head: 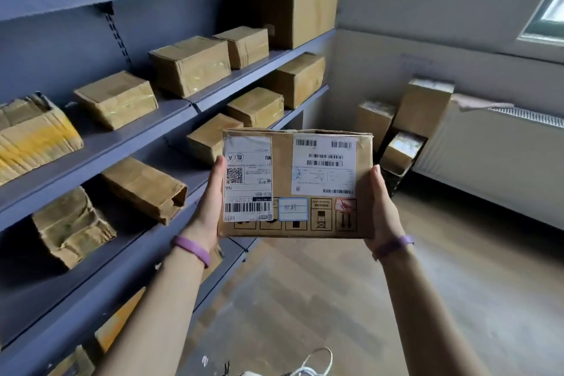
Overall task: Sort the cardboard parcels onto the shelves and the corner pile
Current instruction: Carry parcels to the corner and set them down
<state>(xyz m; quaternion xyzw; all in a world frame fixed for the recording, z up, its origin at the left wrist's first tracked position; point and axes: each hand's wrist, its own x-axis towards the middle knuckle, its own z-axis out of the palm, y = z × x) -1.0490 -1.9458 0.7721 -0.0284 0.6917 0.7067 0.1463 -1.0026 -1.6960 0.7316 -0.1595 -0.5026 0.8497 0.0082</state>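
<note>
Now, parcel (317,183): up in the air in front of the camera, broad face toward us, gripped on both short sides, hanging over the floor (396,299) just right of the shelves (91,146).
Left hand (210,201): flat against the parcel's left edge, thumb lying up along the front by the white label; the fingers go round behind, out of sight, so it is holding the parcel.
Right hand (380,207): mirrors it on the right edge, thumb up along the front corner, fingers hidden behind the box, holding too.
Wristbands: a purple one on the left wrist (192,249), another on the right wrist (393,246).
Labels: left label (247,178) with a QR code and barcode, printed upside down as we see it; right label (324,165) carries several barcodes; a small blue-edged sticker (293,208) sits below, between them, above a row of printed handling symbols.
Shelves: grey-blue, running along the left wall, several tiers, each with brown taped boxes spaced apart; a big box (300,11) stands at the far end of an upper tier.
Corner pile (409,122): a few cardboard boxes leaning against each other on the floor in the far corner, beside the radiator (494,159).
Window (549,9): top right, only partly in view.
Bottom edge: something white with a looped cord (314,363), too cropped to identify.
</note>
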